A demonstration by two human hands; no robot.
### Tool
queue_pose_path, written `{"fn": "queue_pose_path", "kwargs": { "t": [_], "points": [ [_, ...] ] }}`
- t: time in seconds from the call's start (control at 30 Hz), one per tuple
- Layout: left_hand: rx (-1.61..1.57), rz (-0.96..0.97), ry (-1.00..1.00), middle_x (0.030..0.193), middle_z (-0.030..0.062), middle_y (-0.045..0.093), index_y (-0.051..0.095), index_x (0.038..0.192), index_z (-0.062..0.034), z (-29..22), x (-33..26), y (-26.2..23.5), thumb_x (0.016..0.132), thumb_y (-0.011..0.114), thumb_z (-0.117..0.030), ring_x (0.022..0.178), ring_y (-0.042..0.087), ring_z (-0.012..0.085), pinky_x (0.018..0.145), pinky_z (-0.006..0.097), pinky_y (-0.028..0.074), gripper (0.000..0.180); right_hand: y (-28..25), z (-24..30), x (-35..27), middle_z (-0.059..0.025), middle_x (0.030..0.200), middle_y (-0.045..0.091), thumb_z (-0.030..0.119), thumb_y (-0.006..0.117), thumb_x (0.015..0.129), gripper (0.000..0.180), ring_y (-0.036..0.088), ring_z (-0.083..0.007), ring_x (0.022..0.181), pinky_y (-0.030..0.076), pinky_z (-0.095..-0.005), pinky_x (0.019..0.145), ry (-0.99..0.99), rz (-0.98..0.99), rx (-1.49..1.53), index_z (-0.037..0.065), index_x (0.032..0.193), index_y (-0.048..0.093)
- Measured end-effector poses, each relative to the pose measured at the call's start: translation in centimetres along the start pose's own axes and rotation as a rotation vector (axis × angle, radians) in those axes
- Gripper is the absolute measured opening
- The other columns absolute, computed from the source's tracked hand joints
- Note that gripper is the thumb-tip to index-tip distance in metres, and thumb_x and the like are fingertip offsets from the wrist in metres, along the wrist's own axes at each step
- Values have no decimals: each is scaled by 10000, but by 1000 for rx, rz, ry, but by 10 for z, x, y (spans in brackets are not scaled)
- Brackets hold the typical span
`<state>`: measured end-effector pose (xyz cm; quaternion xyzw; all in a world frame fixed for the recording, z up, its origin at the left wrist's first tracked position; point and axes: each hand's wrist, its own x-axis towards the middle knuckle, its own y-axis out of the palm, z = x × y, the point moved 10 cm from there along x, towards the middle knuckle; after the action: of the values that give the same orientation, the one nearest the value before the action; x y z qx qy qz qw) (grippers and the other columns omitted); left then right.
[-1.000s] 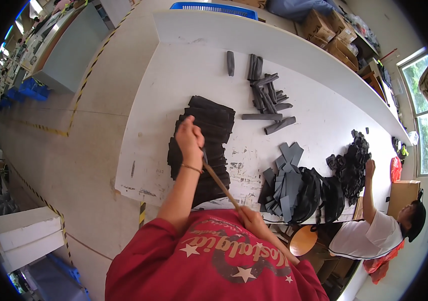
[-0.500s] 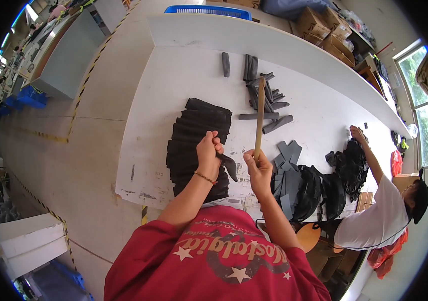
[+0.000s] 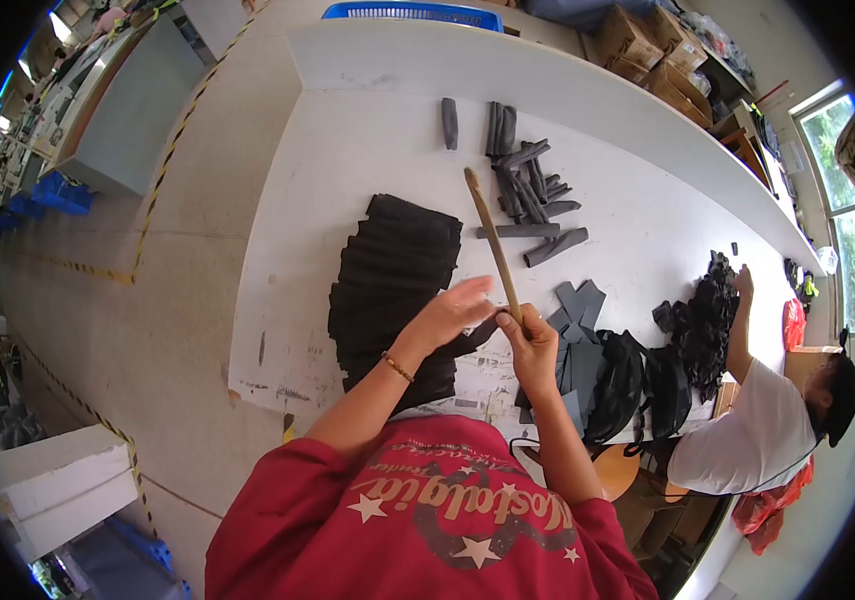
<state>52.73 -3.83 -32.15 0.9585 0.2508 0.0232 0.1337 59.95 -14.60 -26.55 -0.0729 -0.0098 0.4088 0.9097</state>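
Observation:
My right hand (image 3: 535, 345) grips the lower end of a wooden stick (image 3: 490, 232), which slants up and to the left over the table. A small black fabric piece (image 3: 473, 338) hangs between my hands, one end by my right thumb. Beside it, my left hand (image 3: 459, 304) is open, its fingers stretched toward the stick and a little blurred. Left of my hands lies an overlapping stack of black fabric pieces (image 3: 392, 265). Beyond the stick's tip and to its right are several dark grey rolled tubes (image 3: 527, 190).
The white table (image 3: 282, 240) has a raised back panel (image 3: 507, 65) with a blue basket (image 3: 412, 14) behind it. Grey flat pieces (image 3: 577, 345) and black bags (image 3: 619, 385) lie to my right. A co-worker (image 3: 757, 425) reaches toward a black heap (image 3: 704, 330).
The stick's tip has swung left and its base moved slightly right. My left hand has opened from a closed grip and moved right, close to the stick. The co-worker's arm has shifted.

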Motion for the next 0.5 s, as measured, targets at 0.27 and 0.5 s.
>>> {"fn": "queue_pose_path", "kwargs": {
  "t": [0.27,0.5],
  "points": [
    [-175,72,-343,652,26,515,515,840,-12,30,-38,65,1009,413,-311,523,560,123,532,260,483,358,-38,13,46,53,646,478,129,598,926,137,402,-24,600,315,-203,521,-28,-256,-31,22,845,626],
    [-85,99,-413,706,65,617,537,785,-20,48,-87,47,992,389,-214,577,608,107,508,234,470,320,-94,51,146,52,554,417,230,558,950,241,350,-35,455,246,-219,414,-148,-580,242,22,836,598]
  ]
}}
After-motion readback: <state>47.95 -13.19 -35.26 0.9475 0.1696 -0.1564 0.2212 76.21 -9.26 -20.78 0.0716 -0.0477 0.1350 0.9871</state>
